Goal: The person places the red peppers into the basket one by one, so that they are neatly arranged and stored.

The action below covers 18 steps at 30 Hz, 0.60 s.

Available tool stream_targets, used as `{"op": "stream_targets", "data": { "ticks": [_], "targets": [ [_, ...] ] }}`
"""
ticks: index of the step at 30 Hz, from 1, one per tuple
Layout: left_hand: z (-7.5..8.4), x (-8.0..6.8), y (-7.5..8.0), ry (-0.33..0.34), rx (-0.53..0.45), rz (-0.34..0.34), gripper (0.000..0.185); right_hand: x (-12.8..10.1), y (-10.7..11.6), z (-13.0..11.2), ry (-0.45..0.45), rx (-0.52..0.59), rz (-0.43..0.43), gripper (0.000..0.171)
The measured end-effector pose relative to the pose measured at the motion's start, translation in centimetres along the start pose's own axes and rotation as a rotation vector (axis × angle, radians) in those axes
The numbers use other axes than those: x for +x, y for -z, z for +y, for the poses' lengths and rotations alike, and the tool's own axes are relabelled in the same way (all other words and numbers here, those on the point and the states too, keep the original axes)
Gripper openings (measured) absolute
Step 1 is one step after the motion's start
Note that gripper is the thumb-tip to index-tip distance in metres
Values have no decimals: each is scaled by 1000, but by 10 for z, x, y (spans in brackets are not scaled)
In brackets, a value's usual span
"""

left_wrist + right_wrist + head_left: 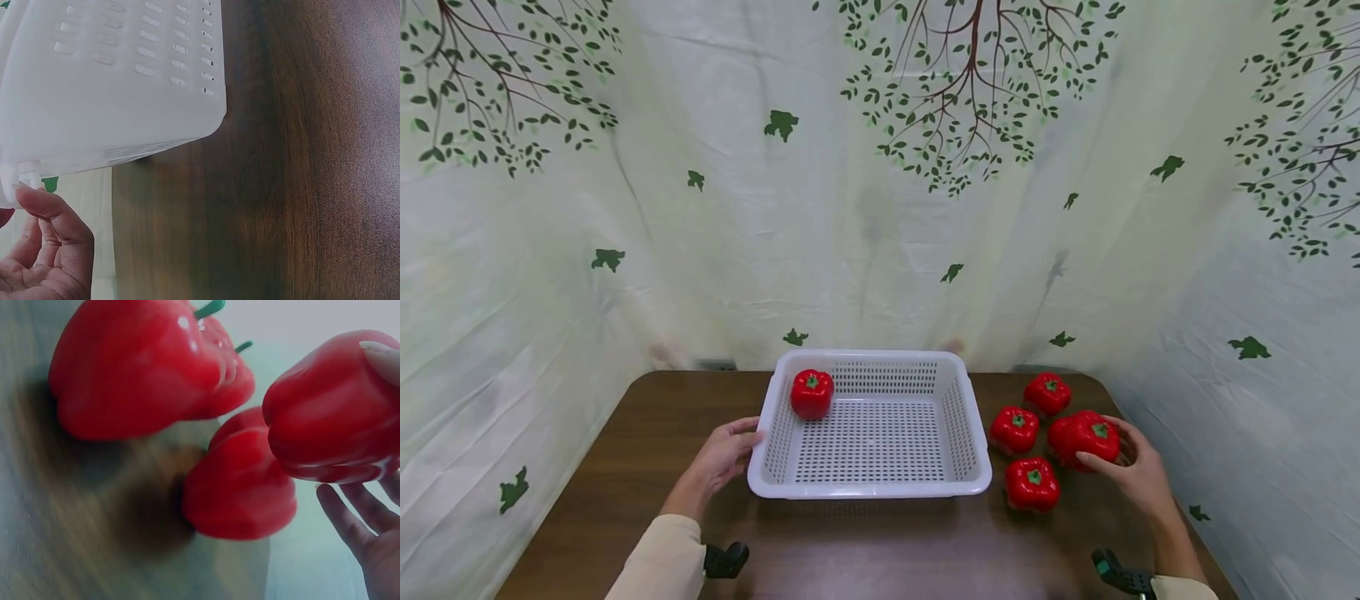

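The brown counter point(625, 467) is filling the lower part of the head view and is carrying everything. In the lower middle the one white perforated basket point(970, 433) is sitting on it, and one red pepper point(812, 393) is lying inside, in its upper left corner. The left hand point(724, 456) is resting at the basket's left wall with relaxed fingers, gripping nothing; it seems to be steadying the basket so it is not sliding. At the lower right, five more peppers are grouped near the basket. The right hand point(1138, 471) is closing its fingers and thumb around one of them point(1093, 437), which is partly hiding another pepper behind it. Three others point(1048, 392) point(1014, 428) point(1032, 483) are standing free on the counter beside it. So six peppers in total: one in the basket, five outside
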<state>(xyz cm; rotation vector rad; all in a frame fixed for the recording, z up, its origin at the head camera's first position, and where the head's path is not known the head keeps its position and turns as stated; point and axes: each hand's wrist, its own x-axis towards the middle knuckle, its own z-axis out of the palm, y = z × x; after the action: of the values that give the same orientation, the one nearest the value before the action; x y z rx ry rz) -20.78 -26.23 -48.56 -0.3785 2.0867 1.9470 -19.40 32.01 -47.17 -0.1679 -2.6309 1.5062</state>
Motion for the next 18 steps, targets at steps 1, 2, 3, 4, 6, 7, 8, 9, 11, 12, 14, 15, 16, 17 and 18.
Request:
{"op": "stream_targets", "data": {
  "ticks": [1,2,3,4,6,7,8,9,11,12,14,15,16,17,18],
  "targets": [
    [0,0,0,-1,3,-5,54,1,-1,-2,6,7,-5,81],
    [1,0,0,-3,5,-9,55,2,-2,-4,14,13,-11,80],
    [1,0,0,-1,4,-6,54,3,-3,-6,20,21,-13,80],
    [0,0,0,-2,6,-11,55,4,-5,-8,25,26,-17,80],
    [0,0,0,-6,7,-19,56,6,-8,-12,38,35,-27,80],
    [0,0,0,-5,5,-15,56,8,-9,-15,46,37,-31,81],
    [0,0,0,-5,4,-16,56,9,-11,-17,51,43,-37,80],
    [0,0,0,-3,3,-12,55,11,-12,-20,56,47,-42,81],
    [0,0,0,-2,1,-9,55,15,-16,-25,72,44,-53,80],
    [0,0,0,0,1,-10,55,18,-18,-27,79,42,-58,80],
    [0,1,1,0,1,-14,56,22,-21,-31,89,36,-70,80],
    [0,1,1,3,-2,-8,55,24,-23,-33,94,35,-78,80],
    [-1,1,1,-1,1,-17,56,26,-26,-35,99,34,-87,80],
    [0,1,1,0,-1,-14,56,28,-28,-37,104,36,-96,80],
    [0,2,1,0,-2,-14,56,30,-30,-39,106,37,-104,80]
  ]
}}
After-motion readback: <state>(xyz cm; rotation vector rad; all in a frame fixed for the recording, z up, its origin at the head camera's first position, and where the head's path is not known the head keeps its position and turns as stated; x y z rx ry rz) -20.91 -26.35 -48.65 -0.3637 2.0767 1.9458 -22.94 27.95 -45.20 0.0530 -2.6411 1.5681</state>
